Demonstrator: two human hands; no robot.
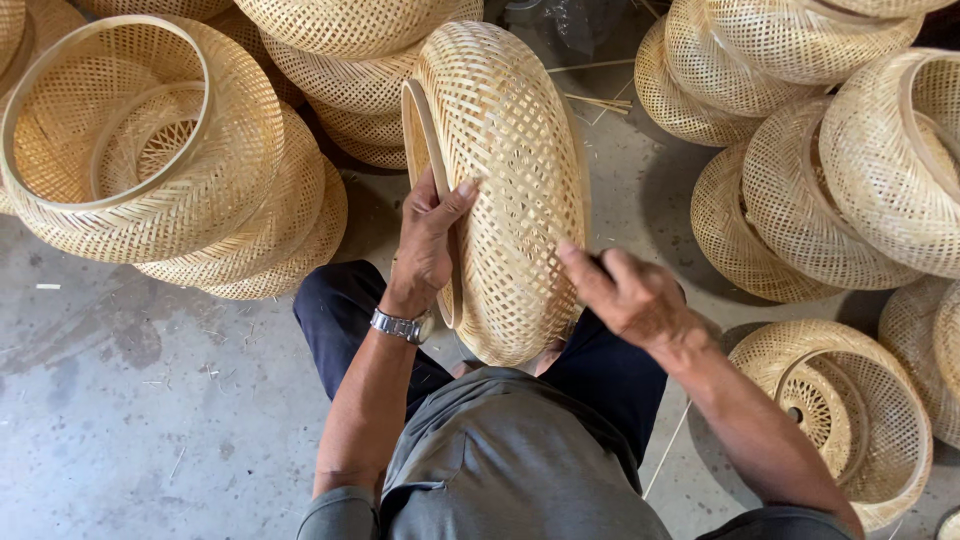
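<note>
Bare concrete floor (130, 400), woven baskets (180, 150) heaped around, several cut off. The left hand (428, 245) grips the woven bamboo shade (510, 180) at its rim; the right hand (630, 295) presses its side, fingertips hidden.

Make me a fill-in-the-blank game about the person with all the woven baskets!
1. The left hand grips the rim of a woven bamboo basket, and on that wrist sits a silver ____.
2. The right hand presses on the basket's ____ outer side.
3. The basket is held standing on its ____.
4. The stacked baskets rest on a grey concrete ____.

Missing words: wristwatch; woven; edge; floor
</note>
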